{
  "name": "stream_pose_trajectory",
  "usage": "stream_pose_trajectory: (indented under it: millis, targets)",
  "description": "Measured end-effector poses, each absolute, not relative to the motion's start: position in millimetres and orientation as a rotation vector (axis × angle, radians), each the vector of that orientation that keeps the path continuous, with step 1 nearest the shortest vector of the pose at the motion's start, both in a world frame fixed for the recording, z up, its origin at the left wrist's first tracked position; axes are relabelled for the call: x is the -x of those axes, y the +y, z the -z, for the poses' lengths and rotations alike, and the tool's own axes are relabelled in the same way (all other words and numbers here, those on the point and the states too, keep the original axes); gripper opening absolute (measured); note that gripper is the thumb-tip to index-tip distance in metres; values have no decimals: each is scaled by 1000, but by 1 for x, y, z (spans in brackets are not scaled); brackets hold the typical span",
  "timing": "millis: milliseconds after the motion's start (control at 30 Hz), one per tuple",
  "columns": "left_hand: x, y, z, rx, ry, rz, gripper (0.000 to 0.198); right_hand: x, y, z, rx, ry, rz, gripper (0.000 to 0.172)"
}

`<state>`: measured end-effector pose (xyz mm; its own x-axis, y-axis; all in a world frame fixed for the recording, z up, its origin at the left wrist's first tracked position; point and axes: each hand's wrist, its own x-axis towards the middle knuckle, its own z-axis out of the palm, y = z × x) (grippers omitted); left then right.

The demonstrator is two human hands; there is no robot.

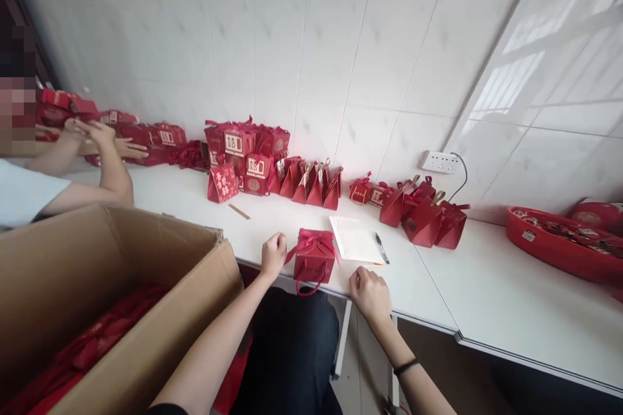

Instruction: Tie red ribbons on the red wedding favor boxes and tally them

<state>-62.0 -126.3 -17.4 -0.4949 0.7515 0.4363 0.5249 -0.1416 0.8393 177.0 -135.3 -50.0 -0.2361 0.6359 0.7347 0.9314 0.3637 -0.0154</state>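
"Left hand [273,254] and right hand [370,295], each curled into a loose fist at the front of the bench [511,292]; no object shows in either; how do they flank the box?"

"Red gift box [314,269] between them, at the bench's near edge; the left hand lies just beside it, close to a trailing end of the ribbon bow [314,242]; whether they touch cannot be told."

"Which hand is nearer?"

"The left; the right hand sits closer to the wearer, with bare bench between it and the box."

"And the long axis?"

"None clearly marked; the rope handle [305,294] gives direction instead, hanging past the edge toward the wearer; in judgement, it is best reached from the near side, the bow from above."
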Motion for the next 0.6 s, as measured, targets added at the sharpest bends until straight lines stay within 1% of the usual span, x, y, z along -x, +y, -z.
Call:
stream_pose_trajectory:
  millis: [133, 433, 600]
  targets:
    - [67, -122, 14, -1496, 1884, -1635, 29, -173, -134, 51, 1334, -1939, 609, 25]
    - [77, -108, 15, -1429, 1867, -1367, 30, -178, -133, 56, 1397, -1975, 612, 24]
    - [75, -114, 16, -1460, 1809, -1312, 30, -178, -135, 53, 1335, -2022, 643, 26]
